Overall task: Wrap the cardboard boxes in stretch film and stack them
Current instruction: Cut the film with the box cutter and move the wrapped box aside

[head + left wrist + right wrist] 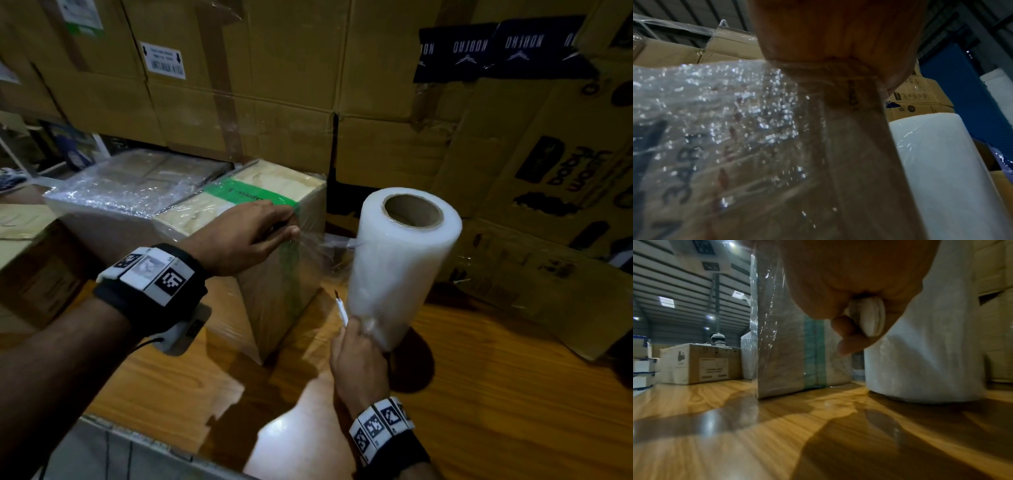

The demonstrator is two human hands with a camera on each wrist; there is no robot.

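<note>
The left hand, at mid-frame in the head view, pinches the loose end of the film between curled fingertips against the upper right edge of the box with the green tape. The right hand, lower right of centre, has its fingers curled round the bottom of the roll and also pinches a small white cutter, its blade pointing up beside the roll. From the right wrist, the cutter's white handle shows tucked under the fingers, and the roll stands on or just above the counter, just right of the box.

A twisted strand of film runs from the roll to the pinched end, so I judge the sheet is about to be cut free. This box looks wrapped already: film glints along its near face and corner. Touching it on the left is a second box, wrapped in crinkly film. Neither of them is stacked yet; both sit side by side on the counter.

By my count: two wrapped boxes, one roll, one cutter. A wall of big cartons fills the top of the frame, and one more carton sits at the left in the right-wrist view.
</note>
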